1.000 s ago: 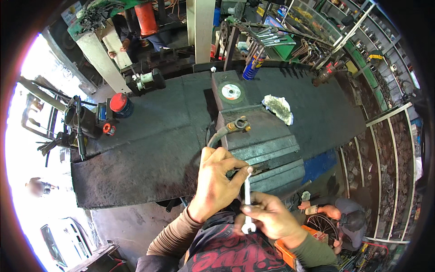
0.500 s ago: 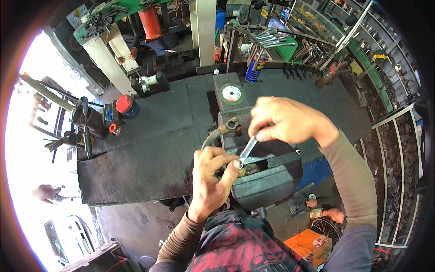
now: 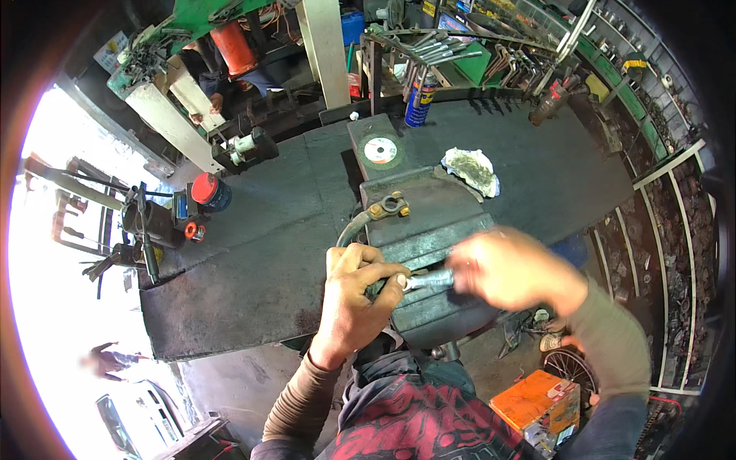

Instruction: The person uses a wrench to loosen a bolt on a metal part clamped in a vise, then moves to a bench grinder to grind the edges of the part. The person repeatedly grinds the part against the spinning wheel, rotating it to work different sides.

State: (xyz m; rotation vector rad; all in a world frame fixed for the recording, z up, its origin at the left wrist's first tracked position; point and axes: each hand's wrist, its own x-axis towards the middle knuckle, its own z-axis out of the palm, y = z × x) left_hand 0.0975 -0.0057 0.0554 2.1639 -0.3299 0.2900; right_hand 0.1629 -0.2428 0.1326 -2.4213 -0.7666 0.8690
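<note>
My left hand (image 3: 354, 300) is closed at the bench vise (image 3: 437, 244), its thumb and fingertips pinching the ring end of a silver wrench (image 3: 431, 279). Beneath them, the small fitting gripped by the jaws is mostly hidden. My right hand (image 3: 510, 268), smeared by motion, is wrapped around the wrench's other end, right of the vise jaws. A battery cable (image 3: 353, 228) rises from behind my left fingers and ends in a brass-bolted terminal clamp (image 3: 391, 205) on top of the vise.
A cutting disc (image 3: 380, 151) lies behind the vise, with a crumpled rag (image 3: 471, 172) to its right. A blue spray can (image 3: 418, 104) stands farther back. On the left are a red-lidded tub (image 3: 211, 192) and a tool holder (image 3: 149, 222). An orange box (image 3: 534, 402) sits below, at right.
My right hand has swung the wrench toward me and to the right, so it now points rightward instead of away. My left fingers stay at its ring end. The rag has come into view.
</note>
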